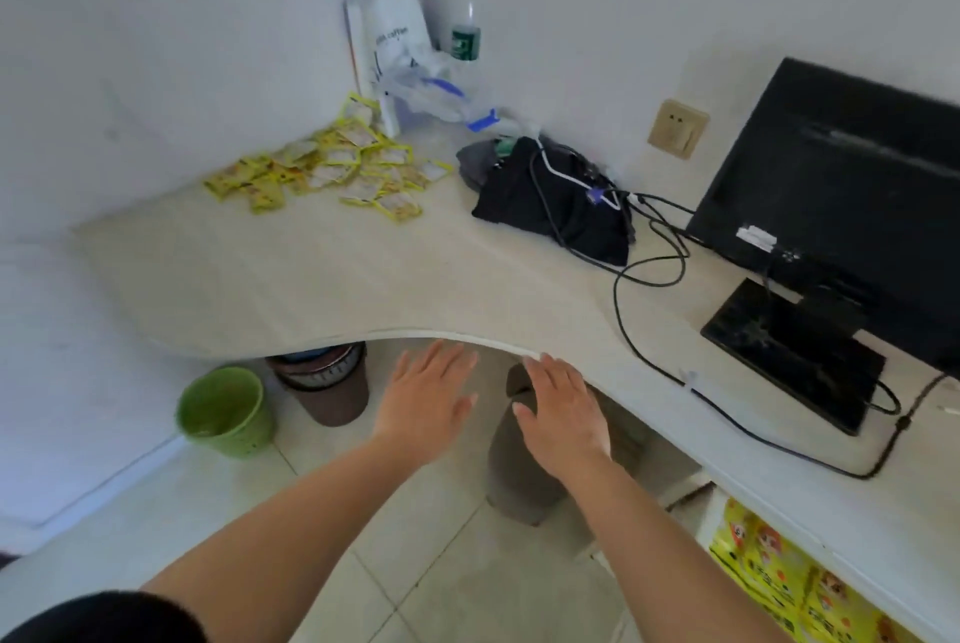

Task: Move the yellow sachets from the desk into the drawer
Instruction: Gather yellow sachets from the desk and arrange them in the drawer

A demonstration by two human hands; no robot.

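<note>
Several yellow sachets (pixel 332 169) lie scattered in a loose pile at the far left corner of the pale desk (pixel 322 279), near the wall. My left hand (pixel 426 398) and my right hand (pixel 563 414) are stretched out flat, palms down, just in front of the desk's curved front edge. Both hold nothing, and their fingers are apart. The sachets are well beyond both hands. At the lower right, under the desk top, an open compartment (pixel 769 575) holds yellow packets; whether it is the drawer I cannot tell.
A black bag with cables (pixel 550 201) sits right of the sachets. A black monitor (pixel 841 206) stands at the right. A white paper bag (pixel 395 34) and a bottle (pixel 467 29) stand in the corner. Under the desk are a green bin (pixel 226 411) and brown bins (pixel 327 382).
</note>
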